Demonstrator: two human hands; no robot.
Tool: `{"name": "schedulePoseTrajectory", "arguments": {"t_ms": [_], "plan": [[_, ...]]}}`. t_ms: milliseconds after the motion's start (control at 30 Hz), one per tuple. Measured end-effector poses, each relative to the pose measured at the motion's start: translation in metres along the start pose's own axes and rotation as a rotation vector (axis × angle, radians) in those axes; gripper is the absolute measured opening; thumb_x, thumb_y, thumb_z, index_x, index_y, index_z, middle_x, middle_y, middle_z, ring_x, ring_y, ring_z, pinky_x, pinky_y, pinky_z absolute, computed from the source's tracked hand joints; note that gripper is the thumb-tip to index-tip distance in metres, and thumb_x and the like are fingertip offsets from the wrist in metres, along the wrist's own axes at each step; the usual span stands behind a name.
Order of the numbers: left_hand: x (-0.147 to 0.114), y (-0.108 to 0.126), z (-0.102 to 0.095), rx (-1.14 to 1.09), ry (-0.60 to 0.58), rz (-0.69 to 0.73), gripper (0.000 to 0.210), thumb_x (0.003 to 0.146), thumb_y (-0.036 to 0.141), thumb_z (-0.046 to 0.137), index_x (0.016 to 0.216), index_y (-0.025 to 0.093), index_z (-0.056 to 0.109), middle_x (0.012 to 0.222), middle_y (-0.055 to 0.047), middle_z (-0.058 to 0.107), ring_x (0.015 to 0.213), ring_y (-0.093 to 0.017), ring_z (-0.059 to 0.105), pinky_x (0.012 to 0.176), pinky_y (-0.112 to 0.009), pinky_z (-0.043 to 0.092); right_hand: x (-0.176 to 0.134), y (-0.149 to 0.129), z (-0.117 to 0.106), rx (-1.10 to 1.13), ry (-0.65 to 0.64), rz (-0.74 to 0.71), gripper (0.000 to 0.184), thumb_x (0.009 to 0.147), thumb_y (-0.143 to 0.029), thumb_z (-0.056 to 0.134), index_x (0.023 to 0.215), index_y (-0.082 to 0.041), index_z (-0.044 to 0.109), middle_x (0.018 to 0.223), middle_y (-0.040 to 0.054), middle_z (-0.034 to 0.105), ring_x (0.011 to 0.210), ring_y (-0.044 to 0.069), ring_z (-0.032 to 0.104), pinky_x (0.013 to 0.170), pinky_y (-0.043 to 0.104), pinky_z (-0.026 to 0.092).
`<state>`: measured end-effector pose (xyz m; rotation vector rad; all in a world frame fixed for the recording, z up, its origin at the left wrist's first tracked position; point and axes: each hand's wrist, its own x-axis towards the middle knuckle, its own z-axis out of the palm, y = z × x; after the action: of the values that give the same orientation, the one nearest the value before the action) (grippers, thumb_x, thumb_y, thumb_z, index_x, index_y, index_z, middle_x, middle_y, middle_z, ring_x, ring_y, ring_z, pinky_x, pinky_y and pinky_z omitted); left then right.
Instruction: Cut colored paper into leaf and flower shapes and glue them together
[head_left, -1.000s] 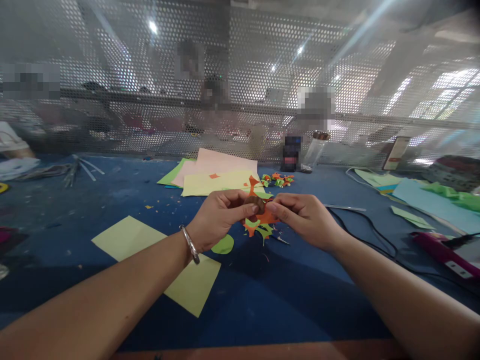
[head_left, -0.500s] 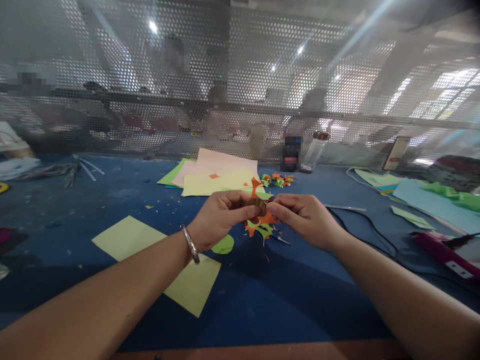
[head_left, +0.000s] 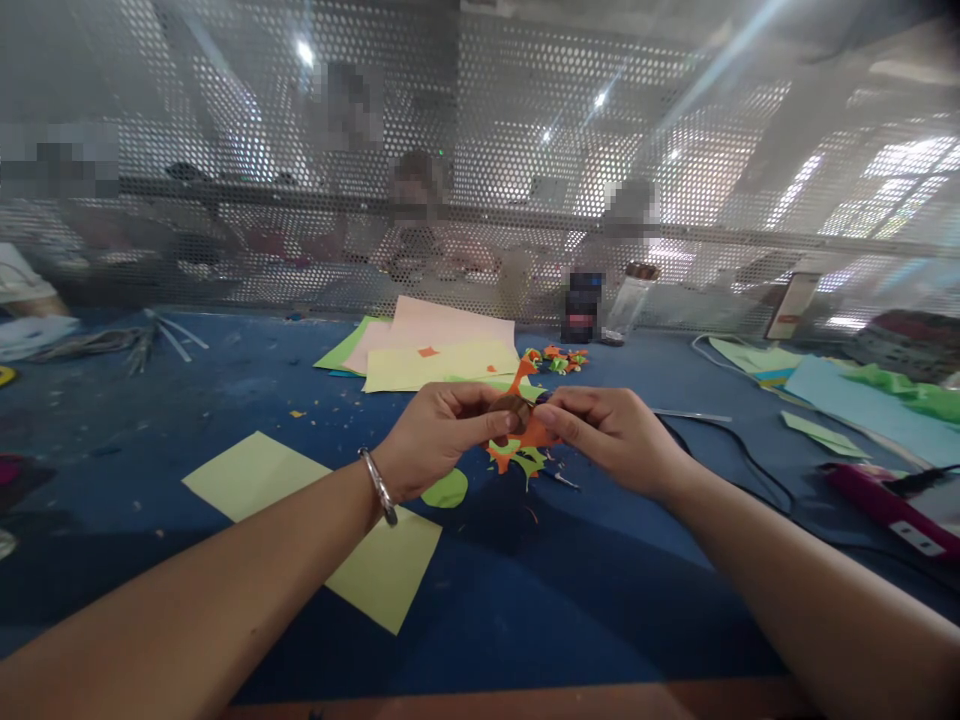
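My left hand (head_left: 442, 430), with a silver bangle at the wrist, is closed, thumb and fingers pinching a small brown rounded piece (head_left: 514, 410). My right hand (head_left: 607, 430) is closed beside it, thumb against fingertips at the brown piece's right edge. What lies inside that pinch is too small to make out. Orange paper (head_left: 534, 434) shows just under and behind the fingertips, with a narrow orange strip rising above them. Below are orange and green paper scraps (head_left: 529, 465). A green paper disc (head_left: 445, 488) lies under my left hand.
A pale yellow-green sheet (head_left: 386, 590) lies partly under my left forearm. Behind my hands are stacked coloured sheets (head_left: 450, 322) and small orange-green paper pieces (head_left: 559, 360). At right are a black cable (head_left: 765, 475) and a magenta power strip (head_left: 885, 510). A perforated screen (head_left: 465, 130) stands behind.
The orange strip above my fingertips has shifted slightly right and tilted. The brown piece has turned a little; both hands stay nearly in place.
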<state>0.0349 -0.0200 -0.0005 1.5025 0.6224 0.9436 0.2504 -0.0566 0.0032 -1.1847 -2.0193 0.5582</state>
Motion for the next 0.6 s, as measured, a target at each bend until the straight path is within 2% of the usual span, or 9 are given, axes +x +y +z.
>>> {"name": "schedulePoseTrajectory", "arguments": {"t_ms": [467, 600], "plan": [[0.0009, -0.0006, -0.0019, -0.069, -0.036, -0.065, 0.005, 0.076, 0.018, 0.079, 0.080, 0.019, 0.080, 0.074, -0.001, 0.072, 0.069, -0.009, 0.061, 0.066, -0.020, 0.048, -0.0006, 0.0014, -0.0002, 0.007, -0.031, 0.008, 0.047, 0.099, -0.056, 0.051, 0.077, -0.017, 0.065, 0.070, 0.0001, 0.052, 0.064, 0.013, 0.043, 0.058, 0.028, 0.032], [0.0006, 0.0033, -0.0016, -0.062, -0.021, -0.096, 0.006, 0.074, 0.018, 0.080, 0.079, 0.016, 0.080, 0.071, -0.001, 0.070, 0.063, -0.008, 0.057, 0.060, -0.019, 0.046, -0.0003, 0.0016, 0.0000, 0.005, -0.040, 0.003, 0.047, 0.099, -0.057, 0.050, 0.080, -0.017, 0.067, 0.073, 0.0007, 0.056, 0.065, 0.013, 0.045, 0.059, 0.027, 0.033]]}}
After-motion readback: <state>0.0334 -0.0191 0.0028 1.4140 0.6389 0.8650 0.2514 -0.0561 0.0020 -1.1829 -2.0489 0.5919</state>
